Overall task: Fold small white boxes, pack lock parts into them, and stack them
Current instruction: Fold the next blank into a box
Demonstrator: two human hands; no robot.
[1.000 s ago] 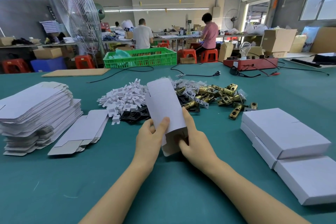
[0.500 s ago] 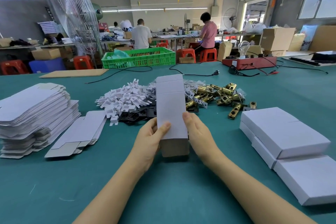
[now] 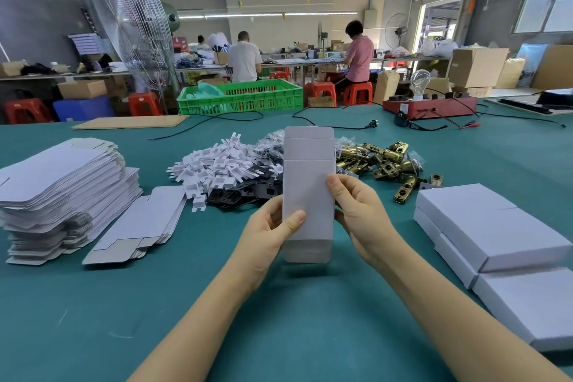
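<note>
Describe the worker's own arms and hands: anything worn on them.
Both forearms are bare up to the frame edge, with no sleeves in sight. The left hand and right hand have no gloves, rings, watch or bracelets. The fingernails look short and unpainted.

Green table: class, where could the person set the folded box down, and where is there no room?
Bare green table lies in front of the flat box blanks, around both forearms. Another bare strip lies between the brass latches and the red test unit. Crowded: the middle, with white plastic parts and black plates, and the right, with closed boxes.
</note>
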